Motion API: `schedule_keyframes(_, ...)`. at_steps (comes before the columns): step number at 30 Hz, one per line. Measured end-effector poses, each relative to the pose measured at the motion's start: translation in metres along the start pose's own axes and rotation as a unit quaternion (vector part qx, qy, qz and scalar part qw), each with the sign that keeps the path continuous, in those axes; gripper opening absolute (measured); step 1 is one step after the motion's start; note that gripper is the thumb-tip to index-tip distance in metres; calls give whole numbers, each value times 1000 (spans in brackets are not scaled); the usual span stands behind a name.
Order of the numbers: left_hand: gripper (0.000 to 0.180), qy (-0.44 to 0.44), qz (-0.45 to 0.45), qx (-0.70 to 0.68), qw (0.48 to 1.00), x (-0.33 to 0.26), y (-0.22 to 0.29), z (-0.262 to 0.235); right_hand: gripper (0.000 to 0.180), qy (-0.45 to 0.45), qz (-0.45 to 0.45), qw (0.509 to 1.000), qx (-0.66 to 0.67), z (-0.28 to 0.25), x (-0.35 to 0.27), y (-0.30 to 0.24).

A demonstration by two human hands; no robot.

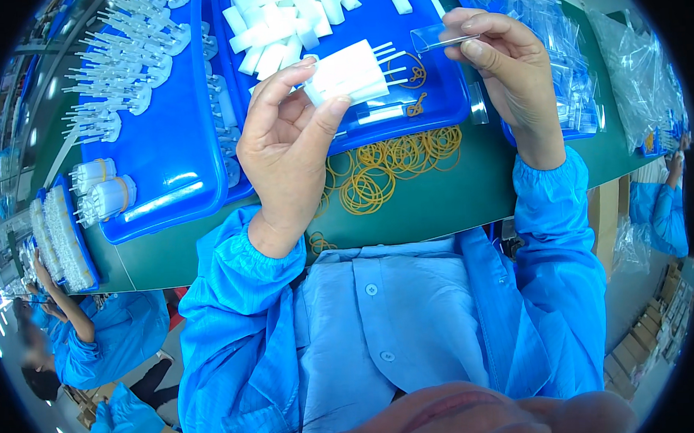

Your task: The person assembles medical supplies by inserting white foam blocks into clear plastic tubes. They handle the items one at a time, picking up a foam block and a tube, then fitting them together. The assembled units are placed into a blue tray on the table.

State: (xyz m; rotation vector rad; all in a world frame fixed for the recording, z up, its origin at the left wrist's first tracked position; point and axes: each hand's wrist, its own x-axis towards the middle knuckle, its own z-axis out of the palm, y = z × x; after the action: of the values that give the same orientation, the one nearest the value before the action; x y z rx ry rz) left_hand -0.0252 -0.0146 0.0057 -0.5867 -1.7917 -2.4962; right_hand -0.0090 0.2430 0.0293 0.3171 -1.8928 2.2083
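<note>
Between the thumb and fingers of my left hand (282, 142) is a white block (348, 73) with several thin white prongs pointing right. My right hand (511, 62) is raised to the right of it, pinching a small clear plastic piece (432, 39) by its right end. The clear piece is close to the prongs but apart from them. Under both hands lies a blue tray (454, 107) with loose white blocks (292, 18) at its far side. Two rubber bands (416, 105) lie in this tray near the prongs.
Rubber bands (369, 181) are heaped on the green table (439, 205) before me. A blue tray (173, 147) of pronged white parts stands left, with banded bundles (114, 196) at its corner. Clear plastic pieces (541, 53) fill a tray at right. A co-worker's blue sleeve (113, 350) shows lower left.
</note>
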Motion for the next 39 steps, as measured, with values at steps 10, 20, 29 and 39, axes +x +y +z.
schedule_keyframes(10, 40, -24, 60, 41, 997, -1, -2, 0, 25, -6, -1, 999, -33, 1, -6, -4)
schedule_keyframes(20, 39, -19, 31, 2, 999, -1, -3, 1, 26, -20, -17, 998, -62, 5, -8, -2)
schedule_keyframes(29, 36, -19, 11, -11, 1000, -4, -3, 4, 28, -21, 11, 997, -77, 14, -11, -2)
schedule_keyframes(39, 37, -31, 17, 22, 999, -3, -4, 2, 33, -8, 66, 997, -35, 21, -13, -4)
